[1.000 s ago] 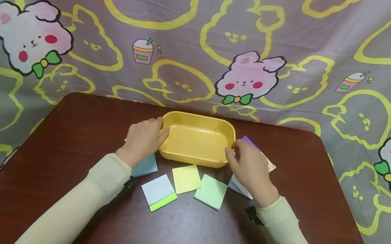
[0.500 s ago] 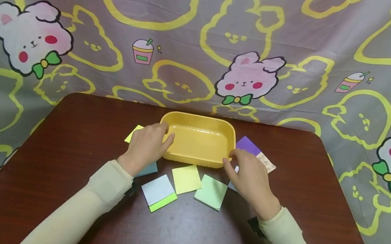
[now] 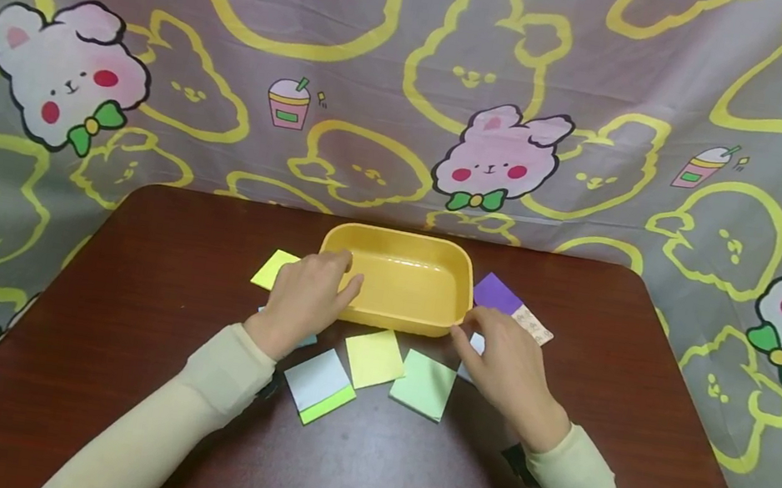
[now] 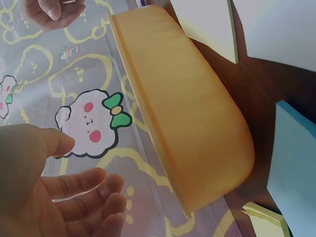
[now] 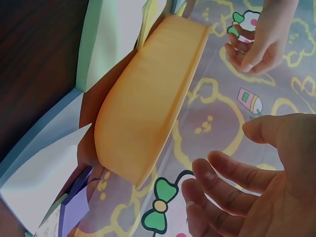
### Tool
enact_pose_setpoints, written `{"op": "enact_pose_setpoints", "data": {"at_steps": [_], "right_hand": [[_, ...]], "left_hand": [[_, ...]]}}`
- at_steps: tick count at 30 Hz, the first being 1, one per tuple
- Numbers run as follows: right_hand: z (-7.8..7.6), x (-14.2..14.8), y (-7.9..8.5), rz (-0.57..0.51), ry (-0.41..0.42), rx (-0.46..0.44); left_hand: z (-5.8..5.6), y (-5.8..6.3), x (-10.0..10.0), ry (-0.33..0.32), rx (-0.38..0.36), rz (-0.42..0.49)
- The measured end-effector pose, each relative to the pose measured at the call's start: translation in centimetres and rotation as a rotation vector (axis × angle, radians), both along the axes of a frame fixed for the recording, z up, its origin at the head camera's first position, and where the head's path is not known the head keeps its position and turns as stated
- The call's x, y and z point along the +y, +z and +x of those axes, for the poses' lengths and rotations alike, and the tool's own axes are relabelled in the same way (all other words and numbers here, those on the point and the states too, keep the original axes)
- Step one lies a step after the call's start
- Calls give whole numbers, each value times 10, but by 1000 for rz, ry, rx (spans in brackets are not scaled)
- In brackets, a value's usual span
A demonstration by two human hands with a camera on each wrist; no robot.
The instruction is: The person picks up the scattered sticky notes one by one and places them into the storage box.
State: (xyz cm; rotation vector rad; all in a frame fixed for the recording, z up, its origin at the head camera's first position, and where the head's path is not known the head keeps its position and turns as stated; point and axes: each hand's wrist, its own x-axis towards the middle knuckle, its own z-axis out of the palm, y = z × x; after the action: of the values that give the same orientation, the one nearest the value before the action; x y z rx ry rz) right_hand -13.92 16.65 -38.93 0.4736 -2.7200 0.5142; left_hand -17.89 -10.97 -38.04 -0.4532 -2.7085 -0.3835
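A yellow plastic bin (image 3: pixel 391 318) stands near the back of the table, its inside showing no contents. My left hand (image 3: pixel 307 295) hovers over its left end, thumb and fingers apart; in the left wrist view the fingers are loosely bent around nothing. By the bin's right front corner hovers my right hand (image 3: pixel 512 372), also relaxed, with a gap to the bin wall in the right wrist view. Sticky-note pads lie in front: pale blue (image 3: pixel 316 380) with lime (image 3: pixel 327 405), yellow (image 3: pixel 375 358) and mint green (image 3: pixel 423 384). A blue pad (image 4: pixel 296 173) is mostly hidden under my left hand.
Left of the bin lies another yellow pad (image 3: pixel 273 269). A purple pad (image 3: pixel 497 294) and a patterned one (image 3: pixel 534 326) lie at its right. A white-and-blue pad (image 5: pixel 44 163) is partly under my right hand. A patterned curtain (image 3: pixel 387 66) hangs behind the table (image 3: pixel 355 483).
My left hand has moved right, off the bin's left end and over it, uncovering the yellow pad. My right hand has drawn slightly back towards me. The bin has hardly moved.
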Motion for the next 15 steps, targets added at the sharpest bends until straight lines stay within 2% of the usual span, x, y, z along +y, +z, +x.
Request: {"op": "enact_pose_setpoints", "data": {"at_steps": [15], "right_hand": [[2,10,0,-2,-27,-27]], "left_hand": [[4,0,20,-52,18,-13]]}}
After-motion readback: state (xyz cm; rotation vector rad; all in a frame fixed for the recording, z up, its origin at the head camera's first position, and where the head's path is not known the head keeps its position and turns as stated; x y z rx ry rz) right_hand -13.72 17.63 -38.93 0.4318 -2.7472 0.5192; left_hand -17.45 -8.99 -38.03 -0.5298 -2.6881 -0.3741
